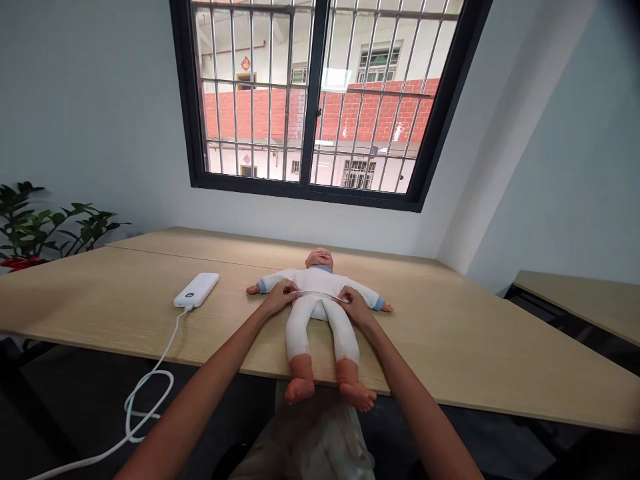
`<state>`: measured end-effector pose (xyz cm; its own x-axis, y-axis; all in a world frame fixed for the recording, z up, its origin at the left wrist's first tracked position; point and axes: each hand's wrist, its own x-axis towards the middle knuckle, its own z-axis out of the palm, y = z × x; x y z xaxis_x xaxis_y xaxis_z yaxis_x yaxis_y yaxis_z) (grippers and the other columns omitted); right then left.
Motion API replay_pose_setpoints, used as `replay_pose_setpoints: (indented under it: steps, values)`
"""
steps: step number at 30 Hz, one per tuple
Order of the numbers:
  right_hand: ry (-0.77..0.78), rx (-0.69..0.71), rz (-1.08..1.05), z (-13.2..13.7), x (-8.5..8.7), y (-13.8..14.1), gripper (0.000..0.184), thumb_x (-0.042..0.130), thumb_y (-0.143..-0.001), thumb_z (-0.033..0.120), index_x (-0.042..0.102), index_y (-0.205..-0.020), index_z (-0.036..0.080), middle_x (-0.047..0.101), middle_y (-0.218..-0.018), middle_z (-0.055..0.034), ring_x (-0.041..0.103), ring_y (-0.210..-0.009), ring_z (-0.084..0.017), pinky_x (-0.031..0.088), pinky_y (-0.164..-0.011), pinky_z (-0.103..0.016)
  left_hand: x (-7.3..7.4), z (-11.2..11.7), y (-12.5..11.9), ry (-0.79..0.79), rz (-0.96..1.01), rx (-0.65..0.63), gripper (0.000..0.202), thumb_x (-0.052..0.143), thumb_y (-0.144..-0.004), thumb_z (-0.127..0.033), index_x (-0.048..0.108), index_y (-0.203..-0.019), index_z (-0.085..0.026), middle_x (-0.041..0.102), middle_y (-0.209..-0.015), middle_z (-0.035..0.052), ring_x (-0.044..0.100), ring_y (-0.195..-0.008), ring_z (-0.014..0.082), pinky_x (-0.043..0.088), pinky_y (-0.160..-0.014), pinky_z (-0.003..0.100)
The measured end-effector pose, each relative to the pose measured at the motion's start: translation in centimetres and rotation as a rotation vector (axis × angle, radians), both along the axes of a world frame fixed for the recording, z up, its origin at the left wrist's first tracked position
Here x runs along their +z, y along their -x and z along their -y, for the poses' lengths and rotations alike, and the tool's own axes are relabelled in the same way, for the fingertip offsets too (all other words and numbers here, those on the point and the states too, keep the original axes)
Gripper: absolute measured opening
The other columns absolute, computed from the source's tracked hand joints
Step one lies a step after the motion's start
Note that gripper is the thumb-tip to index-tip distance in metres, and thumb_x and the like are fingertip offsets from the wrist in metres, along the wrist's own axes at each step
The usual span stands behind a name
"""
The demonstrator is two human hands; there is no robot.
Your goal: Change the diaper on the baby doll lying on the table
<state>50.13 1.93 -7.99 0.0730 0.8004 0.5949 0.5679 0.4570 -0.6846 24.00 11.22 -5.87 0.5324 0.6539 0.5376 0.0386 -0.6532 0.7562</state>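
Note:
A baby doll [320,260] lies on its back on the wooden table, its head toward the window and its feet over the near edge. It wears a white top [315,280] with blue collar and cuffs, and white trousers [299,325]. At one side of the doll's waist, my left hand [281,295] pinches the white clothing. My right hand [354,304] pinches it at the other side, so a thin edge runs between both hands. Whether that edge is the top's hem or the trousers' waistband, I cannot tell.
A white power bank [197,290] lies on the table [450,333] at left, with a white cable [173,333] hanging over the near edge. Behind the table is a barred window [310,193]. A potted plant [40,227] stands far left; another table [575,293] is at right.

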Motion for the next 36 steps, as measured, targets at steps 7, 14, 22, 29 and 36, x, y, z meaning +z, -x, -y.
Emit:
replay_pose_setpoints:
  steps: [7,14,22,29,36]
  values:
    - [0.075,0.027,-0.273,0.5,0.4,0.4,0.04,0.07,-0.069,0.05,0.06,-0.081,0.014,0.058,-0.08,-0.004,0.047,-0.072,-0.012,0.037,-0.067,-0.025,0.2,0.1,0.0,0.086,0.038,-0.007,0.03,0.071,-0.066,-0.041,0.064,-0.077,-0.015,0.06,-0.081,0.0054,0.054,-0.078,0.018,0.042,-0.072,0.029]
    - [0.065,-0.027,-0.443,1.4,1.9,1.1,0.036,0.064,-0.063,0.047,0.061,-0.076,0.014,0.061,-0.083,-0.0072,0.051,-0.077,-0.016,0.041,-0.071,-0.027,0.9,1.0,0.3,0.318,0.147,-0.044,0.037,0.076,-0.066,-0.045,0.061,-0.08,-0.014,0.057,-0.077,0.0027,0.053,-0.07,0.0136,0.041,-0.059,0.023]
    - [0.006,-0.186,-0.316,1.1,2.1,-0.5,0.033,0.053,-0.062,0.048,0.052,-0.059,0.015,0.055,-0.068,-0.0053,0.047,-0.069,-0.014,0.041,-0.07,-0.028,0.8,-0.4,0.4,0.292,0.256,0.032,0.04,0.074,-0.063,-0.048,0.059,-0.082,-0.015,0.061,-0.09,0.0069,0.057,-0.083,0.0175,0.048,-0.072,0.028]
    - [0.078,-0.072,-0.307,1.2,1.4,0.5,0.032,0.058,-0.064,0.041,0.061,-0.08,0.014,0.063,-0.089,-0.0081,0.054,-0.082,-0.018,0.043,-0.077,-0.03,0.8,0.4,0.3,0.195,0.143,0.024,0.033,0.074,-0.067,-0.043,0.063,-0.08,-0.014,0.062,-0.088,0.0065,0.056,-0.082,0.0177,0.045,-0.075,0.029]
    - [-0.064,-0.13,-0.049,1.4,1.2,1.6,0.027,0.065,-0.075,0.037,0.072,-0.095,0.021,0.064,-0.103,-0.0059,0.052,-0.104,-0.021,0.038,-0.095,-0.036,0.0,0.1,-0.8,-0.066,0.041,0.074,0.033,0.07,-0.074,-0.041,0.071,-0.096,-0.016,0.062,-0.103,0.0088,0.056,-0.096,0.0222,0.043,-0.081,0.033]
